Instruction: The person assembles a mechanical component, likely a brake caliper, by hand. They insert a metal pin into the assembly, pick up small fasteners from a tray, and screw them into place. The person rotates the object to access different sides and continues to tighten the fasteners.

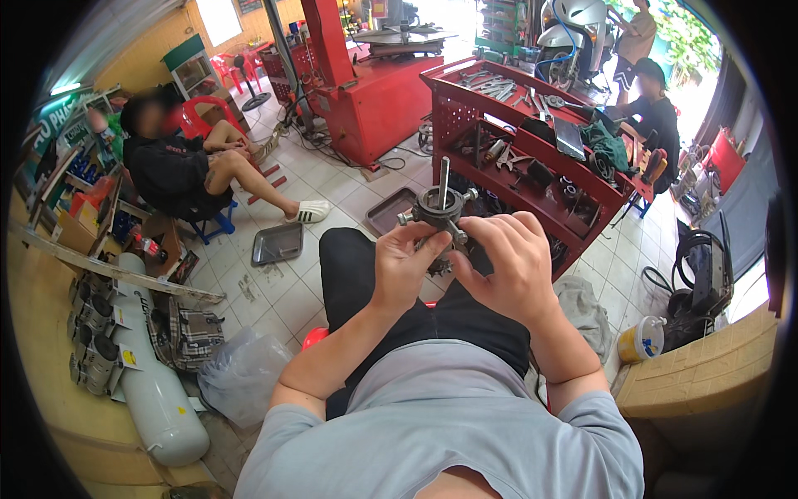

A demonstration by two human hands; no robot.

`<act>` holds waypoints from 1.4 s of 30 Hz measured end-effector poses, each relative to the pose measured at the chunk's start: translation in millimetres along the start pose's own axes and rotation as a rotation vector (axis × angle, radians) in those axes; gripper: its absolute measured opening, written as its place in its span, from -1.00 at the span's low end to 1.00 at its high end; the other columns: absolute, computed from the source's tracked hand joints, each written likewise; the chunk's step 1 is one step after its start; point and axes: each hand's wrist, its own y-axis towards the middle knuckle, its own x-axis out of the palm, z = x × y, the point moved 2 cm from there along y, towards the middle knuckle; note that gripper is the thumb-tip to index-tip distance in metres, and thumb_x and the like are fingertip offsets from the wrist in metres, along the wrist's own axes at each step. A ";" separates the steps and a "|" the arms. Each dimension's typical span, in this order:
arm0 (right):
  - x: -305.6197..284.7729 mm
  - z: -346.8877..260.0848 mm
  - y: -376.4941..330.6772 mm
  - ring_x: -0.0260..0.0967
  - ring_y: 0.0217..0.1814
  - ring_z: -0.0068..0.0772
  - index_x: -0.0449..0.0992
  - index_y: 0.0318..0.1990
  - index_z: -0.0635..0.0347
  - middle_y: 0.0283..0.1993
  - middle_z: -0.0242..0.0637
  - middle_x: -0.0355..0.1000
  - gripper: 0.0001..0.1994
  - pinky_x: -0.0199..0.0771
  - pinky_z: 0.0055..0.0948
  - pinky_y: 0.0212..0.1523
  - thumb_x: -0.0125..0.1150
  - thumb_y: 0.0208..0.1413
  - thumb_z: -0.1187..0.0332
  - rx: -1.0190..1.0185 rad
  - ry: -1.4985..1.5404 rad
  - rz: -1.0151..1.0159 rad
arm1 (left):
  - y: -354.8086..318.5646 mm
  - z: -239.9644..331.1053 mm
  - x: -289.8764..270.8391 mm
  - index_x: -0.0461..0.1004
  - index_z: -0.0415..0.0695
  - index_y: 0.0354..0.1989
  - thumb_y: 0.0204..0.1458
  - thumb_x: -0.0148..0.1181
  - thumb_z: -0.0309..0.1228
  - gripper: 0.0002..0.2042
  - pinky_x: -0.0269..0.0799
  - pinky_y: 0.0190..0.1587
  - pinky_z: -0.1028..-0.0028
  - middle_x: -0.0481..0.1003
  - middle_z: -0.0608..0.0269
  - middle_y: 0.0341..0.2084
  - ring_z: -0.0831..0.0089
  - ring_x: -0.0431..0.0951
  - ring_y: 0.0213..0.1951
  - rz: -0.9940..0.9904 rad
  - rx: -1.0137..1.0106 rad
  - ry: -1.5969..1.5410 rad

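Remotely, I observed the left hand point(405, 264) pinching the dark metal assembly point(437, 213), its rod point(445, 176) upright. The right hand point(513, 259) sat curled at the assembly's right side; whether it gripped, I could not tell. A red tool cart point(446, 126) stood beyond the right hand.

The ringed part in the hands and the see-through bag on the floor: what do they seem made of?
Ringed part: probably metal, dull dark grey, with brighter glints on its rod. See-through bag: likely thin plastic, crinkled and slightly shiny.
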 end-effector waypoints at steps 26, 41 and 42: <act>-2.3 5.1 -10.1 0.36 -0.53 -0.41 0.45 -0.33 0.15 -0.52 -0.39 0.41 -0.81 0.25 -0.39 -0.38 0.30 -0.13 0.42 0.095 -0.082 -0.160 | -1.5 -0.4 -2.9 0.54 -0.29 -0.31 -0.02 0.23 -0.66 -0.90 0.40 -0.15 0.55 0.50 0.25 -0.28 0.55 0.46 -0.21 -0.018 0.006 -0.019; 8.9 1.9 -9.3 0.37 -0.44 -0.39 0.42 -0.38 0.21 -0.51 -0.37 0.35 -0.82 0.31 -0.42 -0.35 0.29 -0.17 0.47 -0.057 0.025 0.021 | 0.3 -0.5 -4.3 0.55 -0.32 -0.29 -0.05 0.23 -0.68 -0.87 0.34 -0.10 0.55 0.44 0.27 -0.21 0.54 0.40 -0.15 0.005 -0.011 0.055; 9.8 2.2 -9.1 0.38 -0.42 -0.38 0.42 -0.38 0.21 -0.50 -0.36 0.36 -0.82 0.31 -0.41 -0.34 0.29 -0.17 0.47 -0.083 0.024 0.024 | 0.6 -0.2 -4.4 0.55 -0.32 -0.29 -0.05 0.23 -0.68 -0.87 0.34 -0.10 0.55 0.44 0.27 -0.21 0.53 0.40 -0.14 0.002 0.000 0.073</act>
